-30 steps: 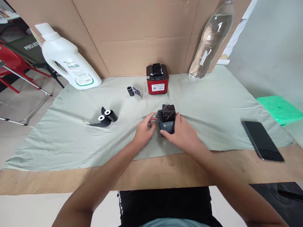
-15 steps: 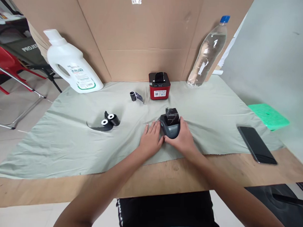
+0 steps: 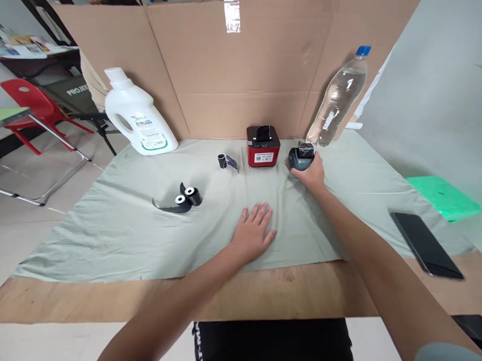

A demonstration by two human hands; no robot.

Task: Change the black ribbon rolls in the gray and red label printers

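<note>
My right hand [image 3: 313,175] grips a small dark grey portable receipt printer [image 3: 299,161] from its right and near sides. A strip of glossy black paper [image 3: 306,149] sticks up out of that printer. It rests on, or just above, the cloth [image 3: 207,237], to the right of a red and black box-shaped printer [image 3: 263,157], which also has a black strip rising from its top. Palm down on the cloth lies my left hand [image 3: 253,236], fingers spread, holding nothing. Two black paper rolls [image 3: 192,195] with white cores sit to its left, and a smaller black roll [image 3: 223,161] lies farther back.
A cardboard panel [image 3: 237,64] stands behind the cloth. Against it lean a white jug [image 3: 142,116] and a water bottle [image 3: 341,94]. A phone [image 3: 426,244] and a green slab [image 3: 444,197] are at the right. The wooden table edge [image 3: 256,291] runs along the front.
My right hand has carried the portable printer away and to the right, beside the red printer. My left hand has come off its side and now lies flat. The camera view has tilted up.
</note>
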